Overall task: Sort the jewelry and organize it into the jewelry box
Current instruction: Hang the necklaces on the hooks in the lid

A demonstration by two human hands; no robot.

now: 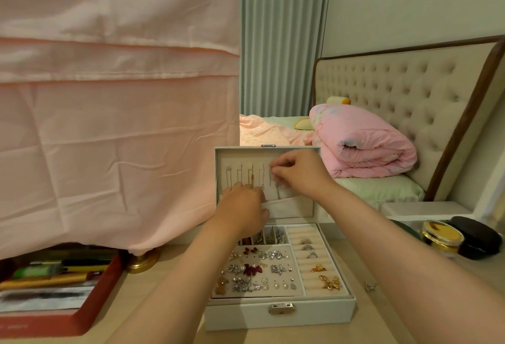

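Note:
A white jewelry box (281,313) stands open on the table, its lid (240,152) upright with several thin necklaces (251,177) hanging on hooks inside. My right hand (300,174) pinches a fine chain at the rightmost hook. My left hand (243,209) holds the edge of the lid's fabric pocket (292,204), fingers curled over it. In the tray below lie several earrings (257,270) on a pad and several rings (311,253) in the ring rolls. A small silver piece (370,286) lies on the table to the box's right.
A pink cloth (117,111) hangs at the left over a red box (62,297) of pens and papers. A gold-lidded jar (441,237) and a black case (478,237) stand at the right. Behind are a bed, a rolled pink blanket (363,141) and a tufted headboard.

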